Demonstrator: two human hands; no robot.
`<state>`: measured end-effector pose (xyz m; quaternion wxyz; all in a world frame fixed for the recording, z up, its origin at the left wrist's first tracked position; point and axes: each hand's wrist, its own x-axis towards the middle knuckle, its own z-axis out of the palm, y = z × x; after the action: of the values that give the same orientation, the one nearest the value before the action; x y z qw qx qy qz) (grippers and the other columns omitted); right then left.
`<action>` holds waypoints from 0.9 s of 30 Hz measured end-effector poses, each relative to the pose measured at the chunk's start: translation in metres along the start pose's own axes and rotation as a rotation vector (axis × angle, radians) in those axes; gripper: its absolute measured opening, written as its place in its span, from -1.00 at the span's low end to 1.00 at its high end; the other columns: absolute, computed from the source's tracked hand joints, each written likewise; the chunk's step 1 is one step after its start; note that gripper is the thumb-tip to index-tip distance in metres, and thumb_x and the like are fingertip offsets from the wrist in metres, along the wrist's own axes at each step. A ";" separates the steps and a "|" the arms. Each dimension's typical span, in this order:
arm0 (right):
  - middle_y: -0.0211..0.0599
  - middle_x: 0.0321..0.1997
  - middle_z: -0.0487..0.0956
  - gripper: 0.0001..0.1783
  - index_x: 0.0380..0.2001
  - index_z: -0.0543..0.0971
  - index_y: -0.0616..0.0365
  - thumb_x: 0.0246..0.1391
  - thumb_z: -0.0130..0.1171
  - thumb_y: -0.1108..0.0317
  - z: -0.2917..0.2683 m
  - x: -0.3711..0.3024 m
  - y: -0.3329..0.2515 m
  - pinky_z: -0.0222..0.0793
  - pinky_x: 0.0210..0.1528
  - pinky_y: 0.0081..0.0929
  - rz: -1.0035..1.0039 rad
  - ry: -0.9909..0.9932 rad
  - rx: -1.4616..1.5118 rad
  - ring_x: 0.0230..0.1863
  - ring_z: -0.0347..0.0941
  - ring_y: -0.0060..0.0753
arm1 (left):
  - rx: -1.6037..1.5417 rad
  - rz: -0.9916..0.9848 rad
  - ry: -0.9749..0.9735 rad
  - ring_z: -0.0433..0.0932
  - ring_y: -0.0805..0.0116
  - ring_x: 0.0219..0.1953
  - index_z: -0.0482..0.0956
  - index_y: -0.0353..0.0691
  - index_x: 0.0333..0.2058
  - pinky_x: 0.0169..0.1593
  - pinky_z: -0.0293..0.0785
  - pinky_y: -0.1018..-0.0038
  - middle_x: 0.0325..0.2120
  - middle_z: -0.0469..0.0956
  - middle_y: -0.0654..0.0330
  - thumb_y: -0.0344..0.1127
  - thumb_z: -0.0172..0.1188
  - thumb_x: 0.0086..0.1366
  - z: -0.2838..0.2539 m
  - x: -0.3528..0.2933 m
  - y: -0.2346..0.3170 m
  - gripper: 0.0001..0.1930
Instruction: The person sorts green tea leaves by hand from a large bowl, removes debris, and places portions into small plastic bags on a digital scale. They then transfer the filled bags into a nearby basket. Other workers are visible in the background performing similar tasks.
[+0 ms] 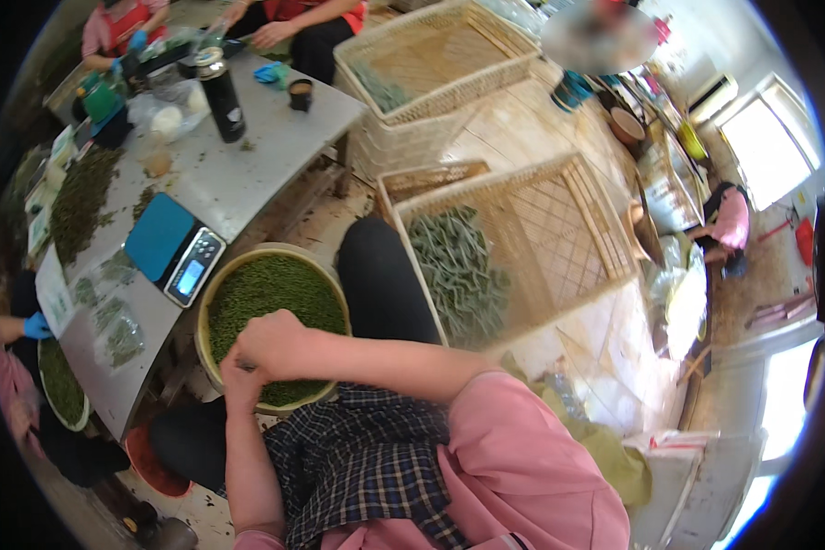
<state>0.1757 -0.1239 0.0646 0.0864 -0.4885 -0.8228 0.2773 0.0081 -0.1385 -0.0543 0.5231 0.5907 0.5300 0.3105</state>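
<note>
My left hand (241, 374) and my right hand (273, 343) meet over a round cream basin (207, 321) heaped with small green dried leaves (270, 293). The fingers of both hands are closed together. A small greyish bit shows between them, too little to make out. The right hand lies over part of the left and hides its fingertips. Left of the basin, a digital scale (192, 268) with a blue weighing plate (160, 236) rests at the table's edge. Right of my knee, a cream plastic crate (559, 238) holds a pile of small grey-green packets (454, 270).
The metal table (270, 165) bears a dark flask (220, 96), a small black cup (301, 93), dark leaves (82, 197) and clear bags (119, 330). Stacked crates (435, 60) stand beyond. Co-workers sit around the table; another person (729, 220) bends at far right. A red bucket (151, 463) stands lower left.
</note>
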 end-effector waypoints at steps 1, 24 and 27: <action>-0.11 -0.44 0.61 -0.57 -0.34 0.61 0.18 -0.41 0.38 0.26 -0.003 -0.007 -0.006 0.47 -0.34 -0.24 0.029 0.087 -0.066 -0.33 0.58 -0.10 | -0.086 -0.076 0.048 0.51 0.42 -0.13 0.49 -0.25 0.00 -0.09 0.43 0.42 -0.15 0.56 0.21 -0.28 0.44 -0.04 -0.002 0.001 -0.001 -0.43; 0.08 -0.28 0.59 -0.83 -0.38 0.55 0.25 0.04 0.02 0.40 0.098 -0.390 0.338 0.43 -0.13 -0.07 1.613 0.518 -0.133 -0.13 0.51 0.13 | -0.122 0.062 0.238 0.55 0.43 -0.14 0.49 -0.35 -0.07 -0.13 0.47 0.57 -0.18 0.56 0.15 -0.49 0.07 0.29 -0.015 -0.004 0.019 -0.77; 0.09 -0.26 0.58 -0.85 -0.41 0.54 0.25 -0.02 0.07 0.40 0.132 -0.380 0.356 0.43 -0.13 -0.07 1.510 0.429 -0.118 -0.15 0.51 0.14 | -0.141 0.054 0.274 0.56 0.43 -0.17 0.50 -0.34 -0.08 -0.14 0.47 0.56 -0.21 0.57 0.15 -0.49 0.07 0.30 -0.024 -0.011 0.013 -0.78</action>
<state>0.5837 -0.3650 -0.1887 0.0057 -0.9620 -0.2469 0.1165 -0.0126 -0.1404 -0.0333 0.4775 0.5189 0.5572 0.4386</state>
